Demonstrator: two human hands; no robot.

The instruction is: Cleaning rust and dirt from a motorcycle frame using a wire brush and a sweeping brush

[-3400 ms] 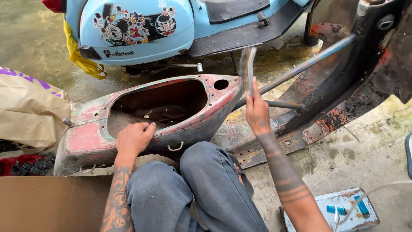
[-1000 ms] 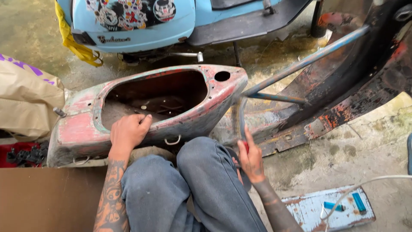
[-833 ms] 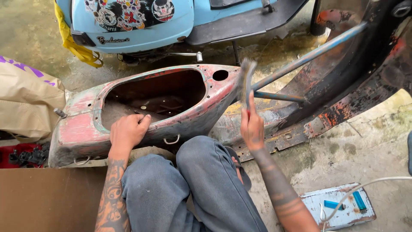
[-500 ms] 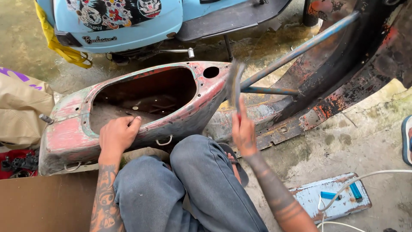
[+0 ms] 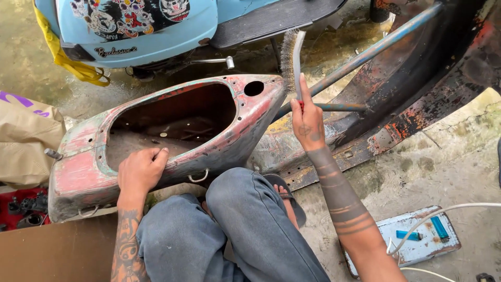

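A stripped scooter body shell (image 5: 172,136), its paint worn to red, pink and bare metal, is laid on its side on the concrete floor (image 5: 449,167), directly in front of the seated person's knees. The left hand (image 5: 141,172) is rested on the shell's near rim, fingers curled loosely over the edge into the opening. The right hand (image 5: 308,122) is closed around the handle of a wire brush (image 5: 292,57), which is held upright just beside the shell's pointed right end, bristles turned toward the shell. Whether the bristles touch the metal cannot be told. Behind the shell a light blue scooter (image 5: 156,26) covered in stickers is parked. To the shell's right, a rusted frame (image 5: 417,94) with a blue-grey tube is spread across the floor. Near the right forearm, well apart from the shell, a small tray (image 5: 412,250) is seen, with 2 blue lighters (image 5: 438,227) lying on it.
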